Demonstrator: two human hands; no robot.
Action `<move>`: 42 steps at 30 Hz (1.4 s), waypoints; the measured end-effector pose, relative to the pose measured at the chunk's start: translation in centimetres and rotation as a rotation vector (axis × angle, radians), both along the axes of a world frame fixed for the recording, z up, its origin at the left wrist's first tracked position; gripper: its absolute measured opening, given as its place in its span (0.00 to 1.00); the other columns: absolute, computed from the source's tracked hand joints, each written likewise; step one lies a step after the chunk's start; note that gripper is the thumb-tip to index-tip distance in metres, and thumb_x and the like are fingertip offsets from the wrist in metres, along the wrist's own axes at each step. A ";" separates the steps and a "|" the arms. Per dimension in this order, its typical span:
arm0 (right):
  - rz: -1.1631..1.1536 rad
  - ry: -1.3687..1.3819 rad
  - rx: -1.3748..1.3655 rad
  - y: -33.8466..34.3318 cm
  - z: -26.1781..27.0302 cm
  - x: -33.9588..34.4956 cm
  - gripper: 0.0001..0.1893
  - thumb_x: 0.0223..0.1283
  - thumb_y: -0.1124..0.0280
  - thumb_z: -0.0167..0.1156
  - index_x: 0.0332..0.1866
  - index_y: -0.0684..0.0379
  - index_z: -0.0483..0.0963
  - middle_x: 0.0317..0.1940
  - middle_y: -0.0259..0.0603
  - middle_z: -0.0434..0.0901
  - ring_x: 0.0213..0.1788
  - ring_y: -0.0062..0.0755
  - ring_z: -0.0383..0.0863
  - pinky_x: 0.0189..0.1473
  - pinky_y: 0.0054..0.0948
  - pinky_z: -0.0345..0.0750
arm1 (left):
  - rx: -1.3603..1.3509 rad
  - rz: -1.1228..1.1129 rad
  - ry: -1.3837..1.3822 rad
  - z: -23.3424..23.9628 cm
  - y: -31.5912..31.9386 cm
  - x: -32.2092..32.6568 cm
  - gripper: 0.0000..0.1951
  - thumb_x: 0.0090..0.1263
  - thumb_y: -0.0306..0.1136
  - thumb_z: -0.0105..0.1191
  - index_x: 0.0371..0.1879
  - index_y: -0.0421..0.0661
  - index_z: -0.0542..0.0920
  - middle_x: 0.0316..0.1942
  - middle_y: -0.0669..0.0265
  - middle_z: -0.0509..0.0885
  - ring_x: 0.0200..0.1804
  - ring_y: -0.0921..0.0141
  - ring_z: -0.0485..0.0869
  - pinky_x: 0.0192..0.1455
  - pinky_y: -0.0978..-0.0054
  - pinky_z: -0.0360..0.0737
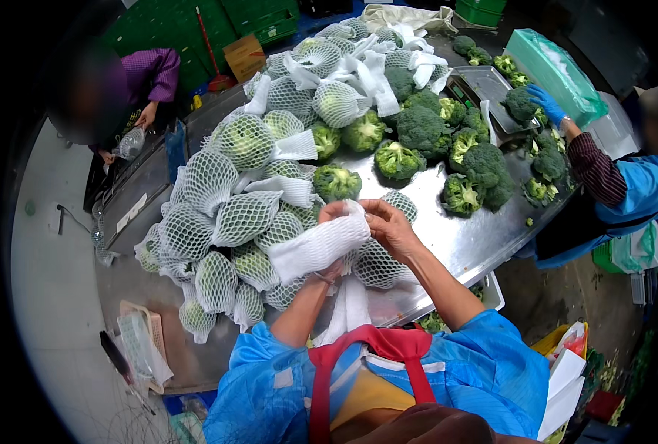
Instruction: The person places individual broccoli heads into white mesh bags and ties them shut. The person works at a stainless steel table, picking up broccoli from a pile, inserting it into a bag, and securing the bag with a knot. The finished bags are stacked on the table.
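Both of my hands hold a white foam net sleeve, flattened and unexpanded. My left hand is partly hidden behind the sleeve. The fingers of my right hand pinch its upper end. Just beyond my hands sits a bare broccoli head. A big pile of net-wrapped broccoli covers the left and far part of the metal table. More bare broccoli heads lie at the centre right. Below my right wrist rests a wrapped head. Near my body hang more white sleeves.
Across the right side, a co-worker's blue-gloved hand touches broccoli beside a metal tray and a green-wrapped foam box. Another person at the left holds a net-wrapped item. A pink plastic basket stands at the lower left.
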State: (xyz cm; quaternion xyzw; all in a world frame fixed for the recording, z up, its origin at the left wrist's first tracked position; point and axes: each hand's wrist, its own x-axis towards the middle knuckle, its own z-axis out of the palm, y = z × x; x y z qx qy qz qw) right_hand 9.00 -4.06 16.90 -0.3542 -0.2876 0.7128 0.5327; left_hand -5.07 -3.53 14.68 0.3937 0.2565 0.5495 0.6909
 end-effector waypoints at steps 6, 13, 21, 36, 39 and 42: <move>-0.128 -0.545 0.185 0.8 -3.5 -0.1 0.08 0.49 0.76 0.57 0.34 0.63 0.68 0.36 0.37 0.71 0.37 0.25 0.71 0.41 0.23 0.68 | -0.212 -0.075 0.052 0.1 0.2 0.2 0.23 0.60 0.31 0.54 0.55 0.44 0.65 0.41 0.68 0.75 0.44 0.75 0.75 0.48 0.79 0.73; -0.202 -0.552 0.431 1.1 -3.5 1.3 0.05 0.49 0.82 0.55 0.29 0.60 0.67 0.34 0.35 0.71 0.37 0.24 0.71 0.44 0.21 0.68 | 0.108 0.081 0.266 -5.4 1.7 -0.4 0.19 0.58 0.28 0.56 0.49 0.41 0.70 0.50 0.65 0.71 0.50 0.70 0.71 0.55 0.74 0.67; -0.040 0.138 0.073 4.0 -3.1 3.8 0.09 0.56 0.69 0.56 0.39 0.58 0.67 0.31 0.37 0.77 0.31 0.23 0.77 0.37 0.24 0.76 | -0.058 0.179 0.064 -2.6 4.1 0.8 0.09 0.59 0.25 0.56 0.30 0.46 0.69 0.27 0.70 0.76 0.29 0.80 0.75 0.31 0.84 0.74; 0.069 -0.996 0.422 17.1 -5.7 0.7 0.10 0.54 0.67 0.55 0.32 0.64 0.73 0.20 0.37 0.73 0.22 0.25 0.68 0.26 0.24 0.65 | -0.674 0.501 0.233 -14.4 6.8 3.3 0.15 0.66 0.34 0.46 0.49 0.41 0.71 0.42 0.61 0.78 0.39 0.68 0.79 0.40 0.71 0.77; 0.114 -1.261 0.526 19.9 -7.5 -1.0 0.13 0.55 0.64 0.51 0.39 0.63 0.73 0.27 0.52 0.76 0.30 0.45 0.75 0.36 0.35 0.71 | -0.766 0.715 0.069 -16.4 9.2 3.6 0.24 0.68 0.40 0.41 0.60 0.41 0.62 0.53 0.57 0.72 0.45 0.63 0.77 0.45 0.70 0.74; 0.232 -1.362 0.519 21.1 -9.2 -3.0 0.17 0.54 0.64 0.46 0.45 0.61 0.73 0.35 0.60 0.76 0.42 0.57 0.74 0.43 0.44 0.70 | -0.857 0.778 0.139 -15.6 8.6 4.3 0.27 0.67 0.45 0.40 0.60 0.40 0.60 0.54 0.57 0.72 0.46 0.63 0.77 0.46 0.69 0.73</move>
